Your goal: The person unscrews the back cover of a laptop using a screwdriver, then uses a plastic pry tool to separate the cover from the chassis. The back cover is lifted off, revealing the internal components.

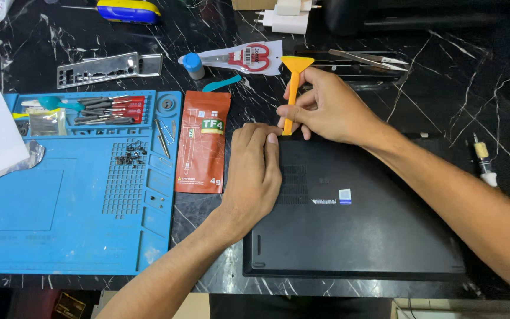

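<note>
A black laptop [355, 224] lies bottom side up on the dark marble table. My left hand [254, 171] rests flat on its far left corner, fingers together, pressing the cover. My right hand [329, 109] grips an orange plastic pry tool [293, 88], wide blade pointing up, with its lower tip set against the laptop's far edge just right of my left fingertips.
A blue repair mat [60, 201] with loose screws and a bit set lies at left. An orange paste sachet [203, 142] sits beside the laptop. Packaged scissors [249, 58], tweezers [367, 58], a metal port plate [107, 68], a white charger [284, 20] and a screwdriver [484, 159] surround the work.
</note>
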